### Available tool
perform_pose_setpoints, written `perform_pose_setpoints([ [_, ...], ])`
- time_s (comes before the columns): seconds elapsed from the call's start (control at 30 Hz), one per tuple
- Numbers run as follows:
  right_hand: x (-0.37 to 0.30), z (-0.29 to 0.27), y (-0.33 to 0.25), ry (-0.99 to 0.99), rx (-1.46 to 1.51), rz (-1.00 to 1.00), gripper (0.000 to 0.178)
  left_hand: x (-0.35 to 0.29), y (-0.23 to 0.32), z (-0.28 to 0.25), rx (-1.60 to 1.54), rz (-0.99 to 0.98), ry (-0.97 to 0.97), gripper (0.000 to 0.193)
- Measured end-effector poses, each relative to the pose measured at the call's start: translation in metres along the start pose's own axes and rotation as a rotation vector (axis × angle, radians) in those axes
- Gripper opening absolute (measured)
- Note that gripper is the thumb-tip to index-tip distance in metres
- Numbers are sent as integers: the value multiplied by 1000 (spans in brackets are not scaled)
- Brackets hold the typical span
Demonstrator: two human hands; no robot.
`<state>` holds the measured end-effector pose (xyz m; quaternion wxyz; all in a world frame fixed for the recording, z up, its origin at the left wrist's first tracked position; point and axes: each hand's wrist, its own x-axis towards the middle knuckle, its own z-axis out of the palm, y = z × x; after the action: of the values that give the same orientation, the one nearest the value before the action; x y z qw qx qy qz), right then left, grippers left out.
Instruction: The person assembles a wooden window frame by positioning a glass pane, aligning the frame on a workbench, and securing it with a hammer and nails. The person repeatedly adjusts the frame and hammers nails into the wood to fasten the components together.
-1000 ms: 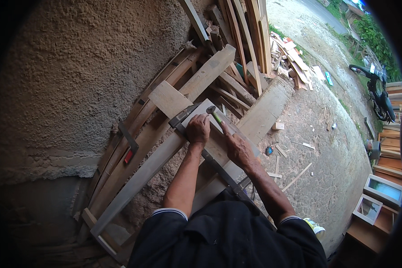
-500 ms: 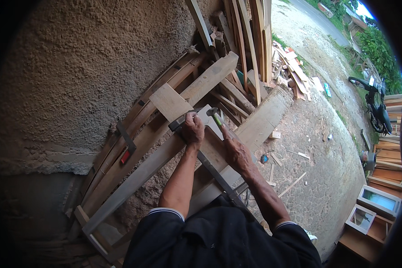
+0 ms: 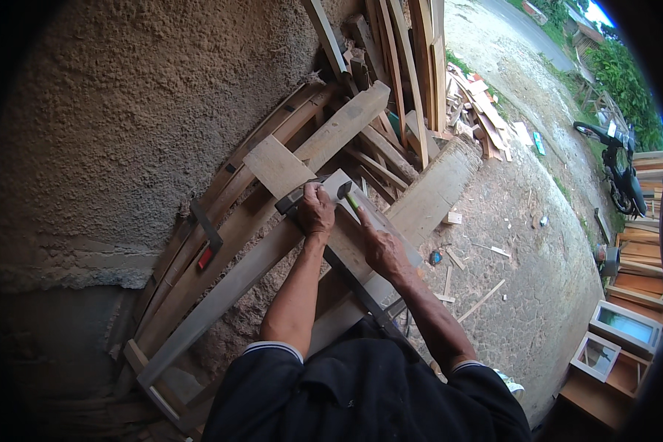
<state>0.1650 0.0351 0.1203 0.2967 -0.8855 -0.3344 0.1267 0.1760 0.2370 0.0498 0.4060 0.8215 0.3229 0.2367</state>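
My right hand (image 3: 383,250) is wrapped round the handle of a hammer (image 3: 352,200) with a green handle and dark head. The hammer head is at the end of a pale wooden piece (image 3: 337,179), just right of my left hand (image 3: 317,211). That left hand is closed at the dark jaw of a long bar clamp (image 3: 290,202); what its fingers grip is hidden. The clamp's dark bar runs beneath my forearms toward my body. Under both hands lie joined boards, with a short wide board (image 3: 278,166) sticking out beyond the jaw.
A second clamp (image 3: 208,239) with a red part sits on long timbers by the rough wall (image 3: 140,118). Upright planks (image 3: 435,66) and a scrap pile (image 3: 482,110) stand ahead. A blue tape measure (image 3: 436,258) lies on the ground. A motorcycle (image 3: 620,169) and small frames (image 3: 595,358) are right.
The hammer head has shifted slightly left and down, onto or just over the pale wood's end. My right hand has moved a little left and down with it; my left hand has barely moved.
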Motion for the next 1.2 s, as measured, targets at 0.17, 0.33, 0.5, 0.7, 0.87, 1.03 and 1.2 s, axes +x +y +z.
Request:
perform_pose_setpoints([
  [0.17,-1,0,1,61,-16,-30,80,0,-3,1,19,21,1,23],
  [0.33,-1,-2,1,-38,-67,-4,79,4,-2,4,30,24,20,25],
  [0.5,-2,-2,1,27,-72,-12,77,1,-1,2,-15,20,18,25],
  [0.7,0,-2,3,42,-79,-34,81,2,-1,2,19,25,0,21],
  [0.87,0,-5,5,-88,-117,52,85,-1,1,0,-23,-3,13,21],
  [1.03,0,-6,6,-94,-121,45,83,-1,0,1,-37,-28,7,19],
  [1.2,6,3,3,107,16,27,80,3,-10,1,-184,78,87,17],
])
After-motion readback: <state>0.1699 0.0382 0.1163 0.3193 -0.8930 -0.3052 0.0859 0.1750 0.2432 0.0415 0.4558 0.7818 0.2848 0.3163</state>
